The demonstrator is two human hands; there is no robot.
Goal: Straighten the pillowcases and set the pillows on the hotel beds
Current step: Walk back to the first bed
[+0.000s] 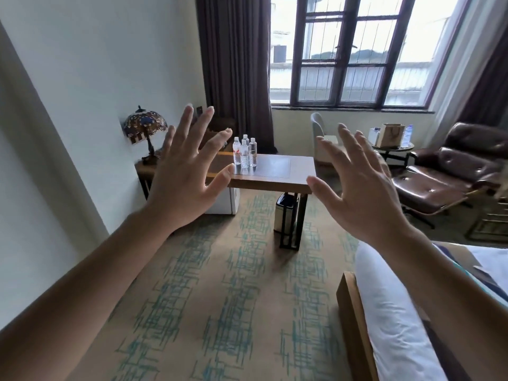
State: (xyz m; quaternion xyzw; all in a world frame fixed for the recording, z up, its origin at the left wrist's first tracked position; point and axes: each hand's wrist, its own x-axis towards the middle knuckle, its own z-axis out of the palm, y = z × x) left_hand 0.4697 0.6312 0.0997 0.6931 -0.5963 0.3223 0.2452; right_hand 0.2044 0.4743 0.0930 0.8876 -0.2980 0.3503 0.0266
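My left hand (187,171) and my right hand (360,188) are raised in front of me, backs toward the camera, fingers spread and straight, holding nothing. At the lower right a bed (395,320) with white bedding and a wooden frame (354,320) comes into view beneath my right forearm. No pillow is plainly visible.
A wooden desk (275,174) stands ahead with several water bottles (245,152), a bin (286,215) under it and a stained-glass lamp (144,127) to its left. A brown leather lounge chair (453,171) and a round side table (393,147) sit by the window. Patterned carpet (233,298) covers the floor.
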